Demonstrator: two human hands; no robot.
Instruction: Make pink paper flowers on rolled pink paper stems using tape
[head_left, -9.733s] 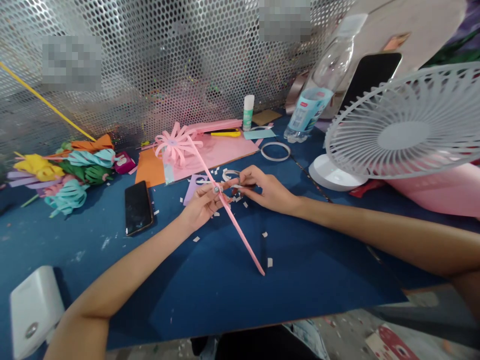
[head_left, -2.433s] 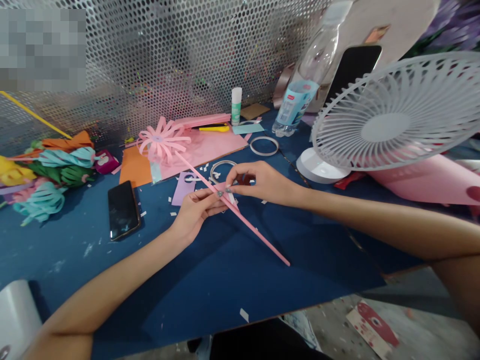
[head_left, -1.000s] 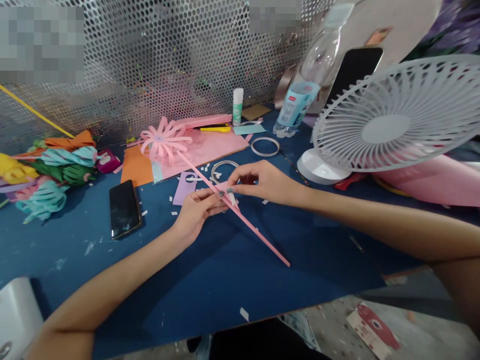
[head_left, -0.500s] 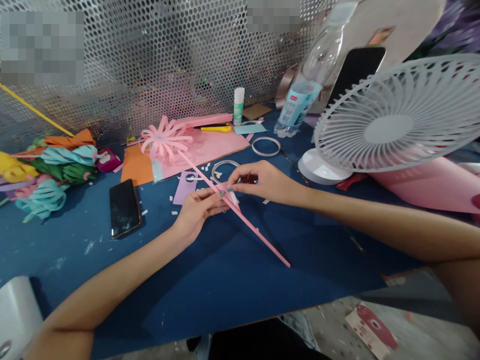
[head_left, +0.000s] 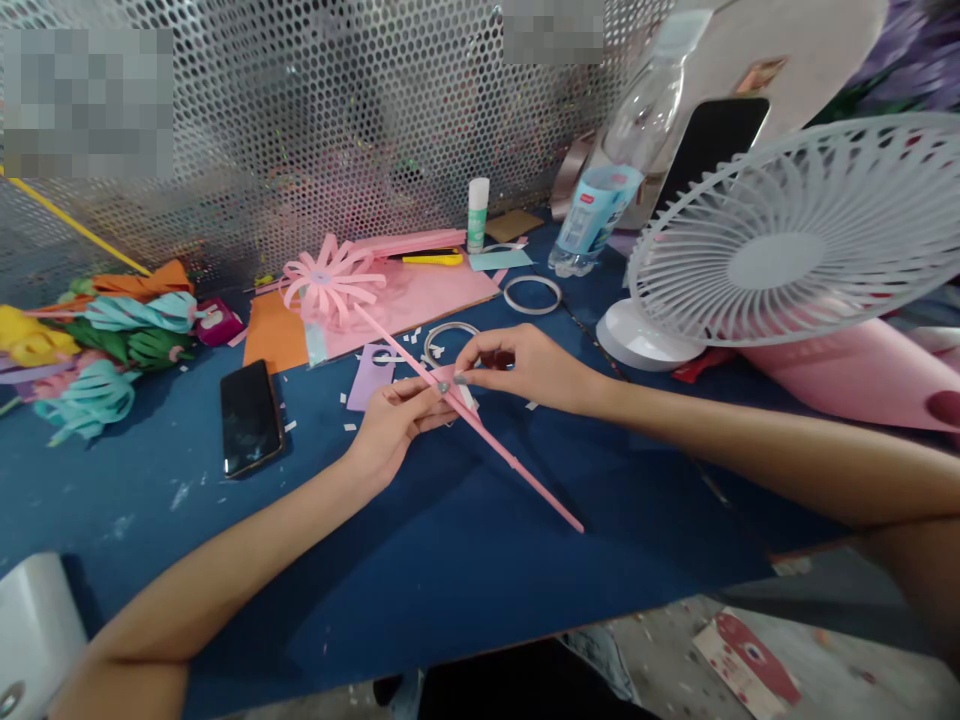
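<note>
My left hand (head_left: 397, 425) is closed around the pink stem (head_left: 517, 465) of a paper flower, thumb on top. The stem slants from the looped pink paper flower head (head_left: 326, 280) at upper left down to a bare end at lower right. My right hand (head_left: 525, 370) meets it at mid-stem, thumb and forefinger pinched on a small pink paper piece (head_left: 448, 373). A little white patch (head_left: 468, 394) shows beside the stem there. Just behind my fingers lie a purple paper piece (head_left: 367, 380) and a silvery ring of tape or wire (head_left: 435, 345).
On the blue table, a phone (head_left: 251, 418) and bunched paper flowers (head_left: 112, 340) lie left. Behind are pink paper (head_left: 420, 290), a yellow cutter (head_left: 431, 258) and a glue stick (head_left: 478, 215). A plastic bottle (head_left: 600, 190) and a white fan (head_left: 780, 260) stand right.
Both hands stay almost in the same place on the stem. The view has shifted very slightly; nothing was taken up or let go.
</note>
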